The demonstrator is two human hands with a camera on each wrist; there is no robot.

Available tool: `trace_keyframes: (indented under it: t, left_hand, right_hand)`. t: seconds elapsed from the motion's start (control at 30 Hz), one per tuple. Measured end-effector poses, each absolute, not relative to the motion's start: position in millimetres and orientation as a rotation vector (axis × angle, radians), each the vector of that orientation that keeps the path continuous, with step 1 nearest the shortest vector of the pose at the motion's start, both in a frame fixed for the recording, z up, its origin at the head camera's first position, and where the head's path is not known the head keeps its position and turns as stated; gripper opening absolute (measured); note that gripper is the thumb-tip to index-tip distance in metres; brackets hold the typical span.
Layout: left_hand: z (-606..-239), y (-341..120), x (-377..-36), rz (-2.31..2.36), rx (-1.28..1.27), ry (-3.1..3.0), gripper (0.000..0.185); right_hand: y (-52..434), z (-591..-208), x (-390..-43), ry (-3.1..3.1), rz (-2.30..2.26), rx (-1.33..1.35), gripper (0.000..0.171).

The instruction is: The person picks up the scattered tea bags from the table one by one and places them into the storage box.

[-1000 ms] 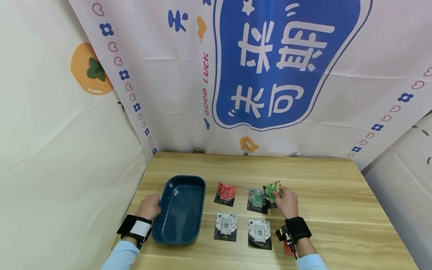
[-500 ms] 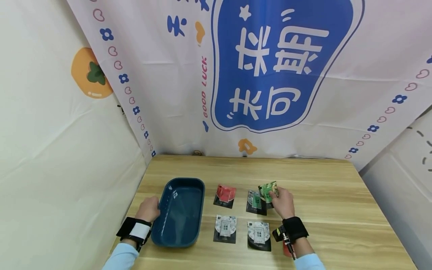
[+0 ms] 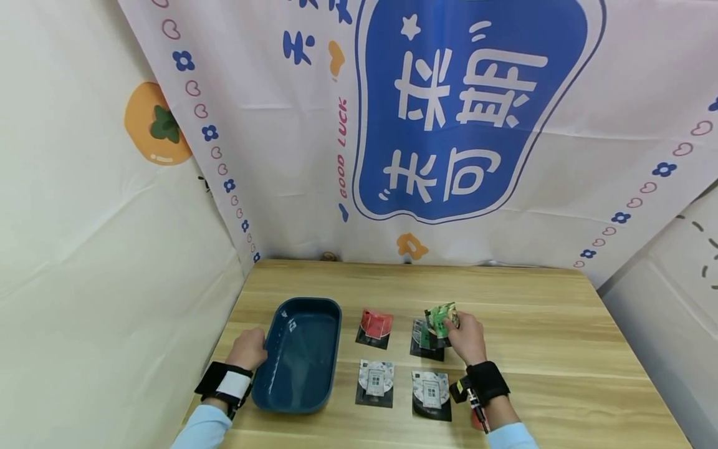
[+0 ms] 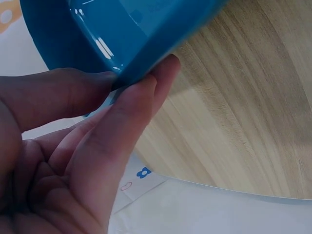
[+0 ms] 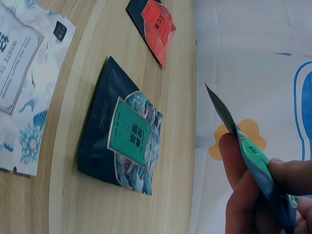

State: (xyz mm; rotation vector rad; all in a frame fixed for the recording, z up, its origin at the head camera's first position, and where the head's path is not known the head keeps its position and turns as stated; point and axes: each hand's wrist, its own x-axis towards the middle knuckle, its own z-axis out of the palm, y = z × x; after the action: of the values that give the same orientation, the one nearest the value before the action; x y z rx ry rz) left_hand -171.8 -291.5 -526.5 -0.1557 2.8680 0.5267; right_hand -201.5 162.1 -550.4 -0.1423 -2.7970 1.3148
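One thin packet (image 3: 439, 320) between fingers (image 5: 296, 177)

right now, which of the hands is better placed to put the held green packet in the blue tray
Most likely the right hand: it pinches the green packet, raised above the table. The left hand pinches the edge of the blue tray, so it would have to let go first.

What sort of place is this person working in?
Probably a small makeshift booth for recording handwork, though I can't be sure. A printed cloth hangs right behind the wooden table, a pale sheet or wall closes the left side, and both wrists wear black bands.
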Motion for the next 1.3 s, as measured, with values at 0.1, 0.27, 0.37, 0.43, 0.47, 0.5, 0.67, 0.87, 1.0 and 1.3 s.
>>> trace_keyframes:
  t: [0.1, 0.27, 0.37, 0.43, 0.47, 0.5, 0.67, 0.87, 1.0, 1.3]
  left_hand:
    - [-527, -291, -173, 0.534, -0.156, 2.867, 0.015]
    - [-527, -290, -175, 0.54, -0.153, 2.872, 0.012]
    - [-526, -290, -176, 0.537, -0.163, 2.868, 0.012]
    - [-526, -289, -176, 0.539, -0.171, 2.866, 0.012]
    - [-526, -289, -175, 0.54, -0.173, 2.868, 0.013]
    - [-526, -289, -175, 0.541, -0.179, 2.865, 0.014]
    - [-526, -288, -176, 0.547, -0.176, 2.872, 0.02]
    - [-528, -290, -176, 0.55, -0.182, 2.875, 0.022]
    - [-530, -291, -174, 0.551, -0.165, 2.882, 0.025]
    - [-532, -295, -171, 0.585, -0.178, 2.866, 0.033]
  right_hand:
    - [160, -550, -202, -2.791, 1.293, -0.127, 0.022]
    - [156, -550, -202, -2.78, 1.266, -0.104, 0.027]
    - [154, -550, -201, -2.775, 1.251, -0.086, 0.028]
    - [152, -550, -201, -2.776, 1.254, -0.077, 0.026]
    - [151, -550, -201, -2.776, 1.261, -0.076, 0.026]
    - [150, -550, -201, -2.781, 1.266, -0.074, 0.024]
    - [148, -548, -201, -2.799, 1.287, -0.078, 0.025]
    - [144, -548, -200, -2.769, 1.322, -0.077, 0.034]
    - [139, -549, -197, -2.759, 1.339, -0.045, 0.034]
    - [132, -549, -197, -2.778, 1.378, -0.039, 0.027]
